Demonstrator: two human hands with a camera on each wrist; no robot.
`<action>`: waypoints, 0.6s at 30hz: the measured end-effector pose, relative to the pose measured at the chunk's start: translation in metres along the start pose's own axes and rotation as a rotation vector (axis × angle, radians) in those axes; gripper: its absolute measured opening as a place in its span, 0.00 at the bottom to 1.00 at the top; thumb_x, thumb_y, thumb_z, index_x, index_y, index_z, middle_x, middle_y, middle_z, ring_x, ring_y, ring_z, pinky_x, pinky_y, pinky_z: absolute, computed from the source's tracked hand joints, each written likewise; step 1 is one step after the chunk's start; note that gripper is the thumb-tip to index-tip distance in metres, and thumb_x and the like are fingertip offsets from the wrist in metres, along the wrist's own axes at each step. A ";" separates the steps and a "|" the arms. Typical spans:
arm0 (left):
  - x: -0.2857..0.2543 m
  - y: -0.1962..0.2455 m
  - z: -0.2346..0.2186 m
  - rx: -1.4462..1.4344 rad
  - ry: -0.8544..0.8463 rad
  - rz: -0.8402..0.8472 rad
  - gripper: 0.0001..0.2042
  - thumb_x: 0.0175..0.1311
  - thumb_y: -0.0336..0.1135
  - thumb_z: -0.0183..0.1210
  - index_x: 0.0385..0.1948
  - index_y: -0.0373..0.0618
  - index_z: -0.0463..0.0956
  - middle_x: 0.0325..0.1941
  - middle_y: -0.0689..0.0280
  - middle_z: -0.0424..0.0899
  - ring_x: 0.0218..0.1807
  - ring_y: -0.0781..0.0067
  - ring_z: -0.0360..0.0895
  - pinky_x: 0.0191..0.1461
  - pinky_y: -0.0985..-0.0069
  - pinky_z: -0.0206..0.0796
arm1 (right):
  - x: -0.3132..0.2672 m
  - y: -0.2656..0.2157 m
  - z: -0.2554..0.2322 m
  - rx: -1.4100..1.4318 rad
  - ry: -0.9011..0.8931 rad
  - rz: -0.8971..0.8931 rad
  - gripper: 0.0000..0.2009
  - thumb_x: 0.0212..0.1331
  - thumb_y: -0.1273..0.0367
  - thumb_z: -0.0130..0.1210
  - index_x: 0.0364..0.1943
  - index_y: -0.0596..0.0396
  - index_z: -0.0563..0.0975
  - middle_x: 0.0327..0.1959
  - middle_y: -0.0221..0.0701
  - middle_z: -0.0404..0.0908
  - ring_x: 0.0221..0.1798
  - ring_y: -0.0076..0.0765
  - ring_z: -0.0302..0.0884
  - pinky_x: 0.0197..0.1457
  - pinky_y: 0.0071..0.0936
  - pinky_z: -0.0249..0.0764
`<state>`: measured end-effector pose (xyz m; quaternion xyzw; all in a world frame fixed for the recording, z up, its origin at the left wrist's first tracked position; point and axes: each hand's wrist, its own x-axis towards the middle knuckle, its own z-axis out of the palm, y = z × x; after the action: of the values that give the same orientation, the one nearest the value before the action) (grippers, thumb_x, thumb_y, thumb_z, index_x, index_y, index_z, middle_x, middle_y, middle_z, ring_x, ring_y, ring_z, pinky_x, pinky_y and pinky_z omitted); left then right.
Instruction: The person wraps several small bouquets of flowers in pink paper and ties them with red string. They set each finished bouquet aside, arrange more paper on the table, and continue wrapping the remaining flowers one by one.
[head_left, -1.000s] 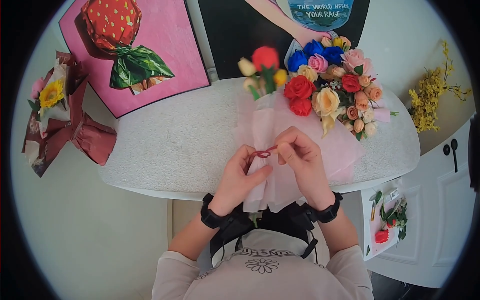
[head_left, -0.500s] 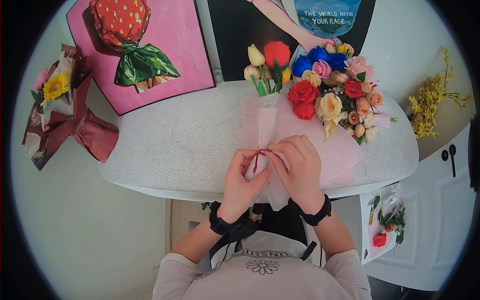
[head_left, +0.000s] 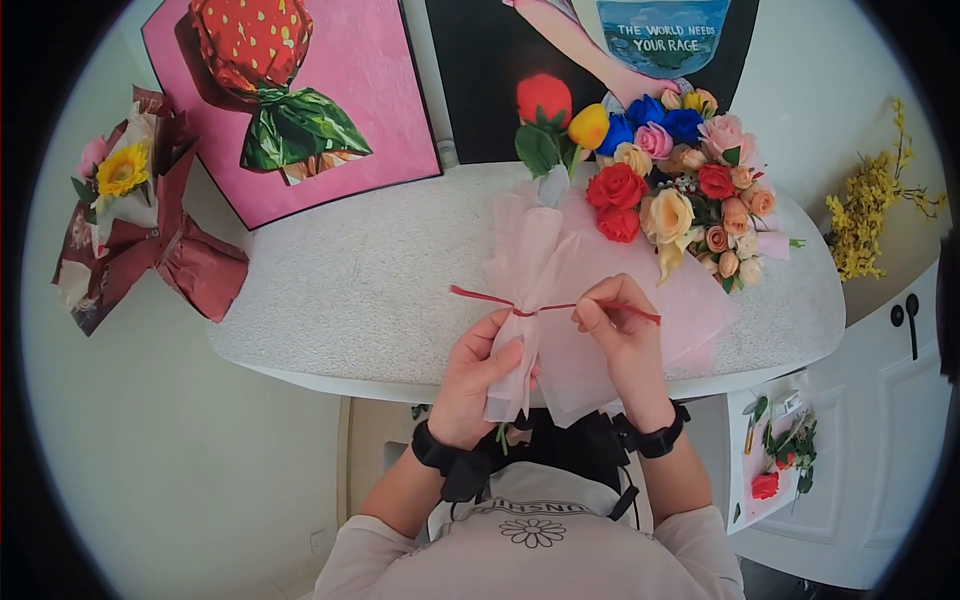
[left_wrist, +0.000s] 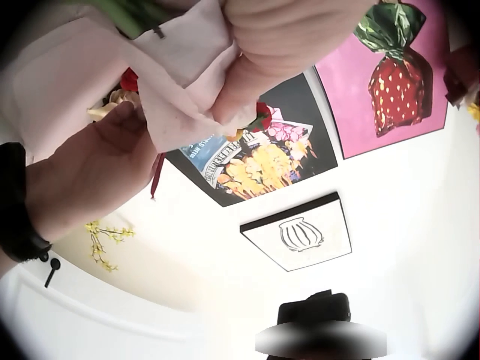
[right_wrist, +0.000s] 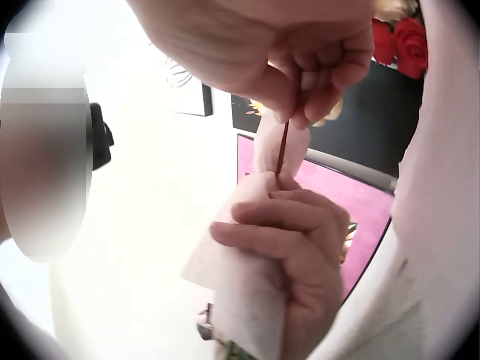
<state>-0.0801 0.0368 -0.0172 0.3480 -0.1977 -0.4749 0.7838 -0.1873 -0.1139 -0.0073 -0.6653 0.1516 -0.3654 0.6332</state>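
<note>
A small bouquet in pale pink wrapping paper (head_left: 530, 245) stands over the table's front part, with a red flower (head_left: 543, 100) and a yellow tulip (head_left: 589, 127) at its top. Dark red ribbon (head_left: 556, 308) circles its narrow waist, one loose end sticking out to the left. Below that band, my left hand (head_left: 478, 385) grips the gathered paper, thumb across the front. My right hand (head_left: 632, 350) pinches the ribbon's other end between thumb and fingers, right of the bouquet. In the right wrist view this ribbon (right_wrist: 282, 148) runs straight between the two hands.
Pink paper (head_left: 690, 315) lies flat under a large mixed bouquet (head_left: 690, 185) at the right. Left stands a bouquet in maroon wrapping (head_left: 190, 260). Paintings, one of a wrapped candy (head_left: 300, 130), lean behind the table (head_left: 330, 290). A low white tray (head_left: 750, 500) holds cut flowers.
Both hands were close together at the ribbon. Now the left holds the paper below it, and the right has moved rightward, drawing the ribbon out straight. The bouquet has turned and its top leans right.
</note>
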 end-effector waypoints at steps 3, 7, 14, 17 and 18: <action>0.004 -0.007 -0.008 -0.085 -0.071 0.017 0.20 0.66 0.31 0.59 0.58 0.39 0.67 0.41 0.63 0.80 0.37 0.75 0.79 0.40 0.78 0.74 | -0.002 -0.011 0.001 0.132 0.070 0.060 0.05 0.65 0.72 0.57 0.38 0.57 0.73 0.31 0.25 0.77 0.34 0.19 0.73 0.39 0.21 0.69; 0.008 -0.011 -0.009 -0.125 -0.078 0.061 0.19 0.67 0.30 0.57 0.58 0.40 0.66 0.41 0.62 0.80 0.37 0.71 0.79 0.43 0.74 0.74 | 0.001 -0.018 0.003 0.147 0.259 -0.052 0.05 0.66 0.71 0.55 0.40 0.57 0.74 0.35 0.25 0.78 0.35 0.18 0.72 0.41 0.19 0.67; 0.007 -0.019 0.001 -0.109 -0.077 0.024 0.13 0.72 0.35 0.50 0.53 0.43 0.68 0.35 0.65 0.76 0.26 0.79 0.71 0.26 0.82 0.64 | -0.007 -0.005 0.023 -0.295 0.029 -0.249 0.06 0.54 0.78 0.59 0.36 0.57 0.79 0.33 0.31 0.78 0.39 0.31 0.75 0.41 0.24 0.67; 0.001 -0.012 0.012 -0.185 -0.065 -0.013 0.11 0.74 0.35 0.47 0.53 0.43 0.69 0.34 0.66 0.75 0.25 0.80 0.69 0.22 0.82 0.59 | -0.003 -0.009 0.028 -0.297 0.129 -0.290 0.06 0.53 0.77 0.61 0.35 0.56 0.80 0.33 0.30 0.79 0.37 0.33 0.75 0.41 0.28 0.67; 0.001 -0.015 0.010 -0.201 -0.093 -0.015 0.12 0.74 0.35 0.47 0.54 0.43 0.68 0.36 0.65 0.75 0.25 0.80 0.69 0.23 0.83 0.60 | -0.003 -0.009 0.027 -0.414 0.121 -0.359 0.06 0.52 0.77 0.61 0.34 0.55 0.80 0.33 0.30 0.79 0.37 0.34 0.75 0.41 0.29 0.66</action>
<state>-0.0948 0.0276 -0.0219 0.2469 -0.1826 -0.5137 0.8011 -0.1738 -0.0908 0.0026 -0.7737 0.1403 -0.4720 0.3985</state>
